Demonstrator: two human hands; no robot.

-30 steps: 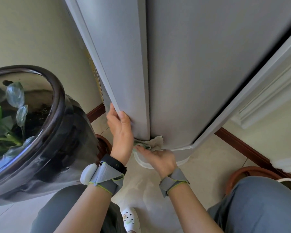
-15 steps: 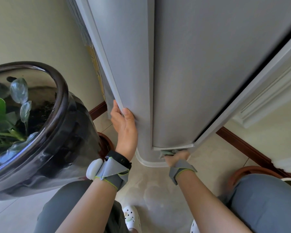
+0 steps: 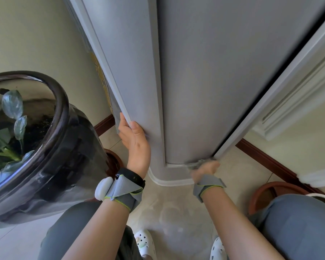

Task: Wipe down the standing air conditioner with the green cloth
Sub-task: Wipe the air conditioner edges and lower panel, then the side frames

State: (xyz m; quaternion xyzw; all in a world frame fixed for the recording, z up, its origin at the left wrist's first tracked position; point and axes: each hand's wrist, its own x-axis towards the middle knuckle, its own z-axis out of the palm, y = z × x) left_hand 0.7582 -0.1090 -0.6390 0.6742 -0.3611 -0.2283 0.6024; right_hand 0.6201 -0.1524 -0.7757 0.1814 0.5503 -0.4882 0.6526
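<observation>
Low down, the right hand (image 3: 204, 170) is pressing the green cloth (image 3: 198, 163) under the air conditioner (image 3: 204, 81) panel's bottom edge, its blurred fingers bunched on the fabric. The left hand (image 3: 136, 145) is bracing the left edge, thumb and fingers clamping it.

Standing left on the tiled floor (image 3: 176, 209): a dark glazed pot (image 3: 64, 156) holding leaves (image 3: 11, 104) and soil. Running along the cream wall (image 3: 36, 44): brown skirting (image 3: 266, 160). Sitting right: a terracotta saucer (image 3: 266, 192).
</observation>
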